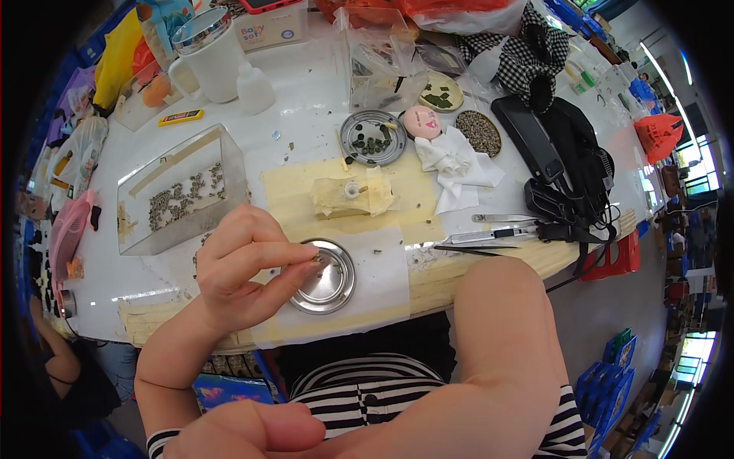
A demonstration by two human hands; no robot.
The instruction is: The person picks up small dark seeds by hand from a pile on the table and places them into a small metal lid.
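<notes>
My left hand [248, 268] is closed in a pinch, thumb and forefinger pressed together on a tiny piece too small to name. Below those fingertips sits a round shiny metal dish [329, 300] with a few small bits in it. My right arm bends back across my body. The right hand [245, 430] is close to my left forearm at the lower edge, partly cut off, with most of its fingers hidden. Beyond the dish, a block wrapped in yellowish tape [330, 200] bears a small clear cylinder [352, 189].
A clear box [134, 243] with many small metal parts stands left. Farther back are a metal dish of dark green pieces [373, 115], a round container of small parts [479, 133] and crumpled tissue [457, 164]. Tweezers [501, 218], a cutter knife [489, 233] and a black bag [585, 145] lie right.
</notes>
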